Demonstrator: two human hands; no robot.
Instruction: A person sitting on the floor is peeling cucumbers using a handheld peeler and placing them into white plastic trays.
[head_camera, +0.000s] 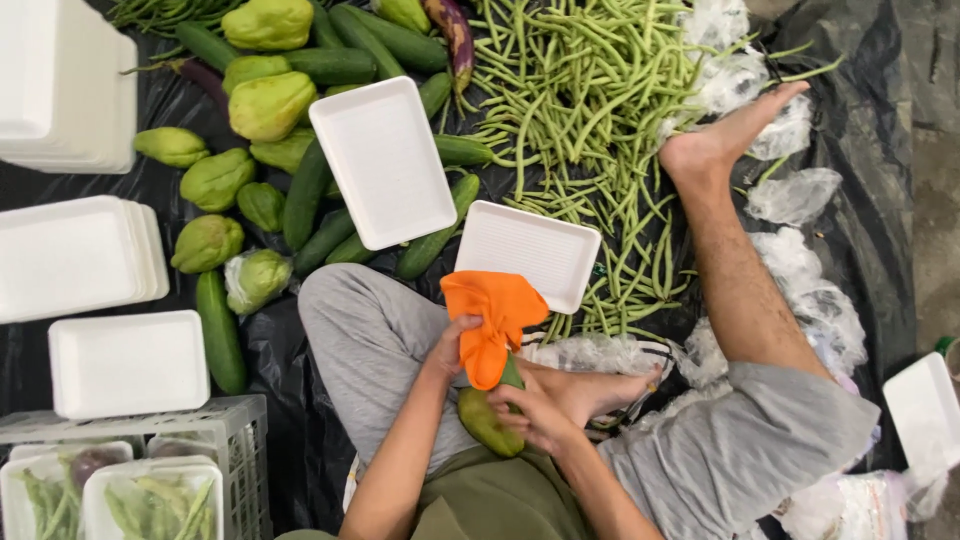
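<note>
From the head camera, the person sits cross-legged on a black plastic sheet spread over the floor, both hands meeting low in the lap. The left hand has its fingers curled tight around the gathered neck of an orange cloth, bunching it in a closed grip; the loose upper part of the cloth fans out above the fist. The right hand cups a green squash from the side, its fingers bent and wrapped over the upper end, pressed against the skin rather than spread. The lower tip of the cloth touches the top of the squash, which rests between the knees, just beside a bare foot.

Just above the hands a white foam tray lies tilted on a heap of green beans, and a second foam tray rests on cucumbers and more pale green squashes. Stacks of trays stand at the left edge. In the lower left corner a grey crate carries one tray on top, with wrapped trays of vegetables in front of it. Crumpled clear bags lie along the right side near the outstretched leg.
</note>
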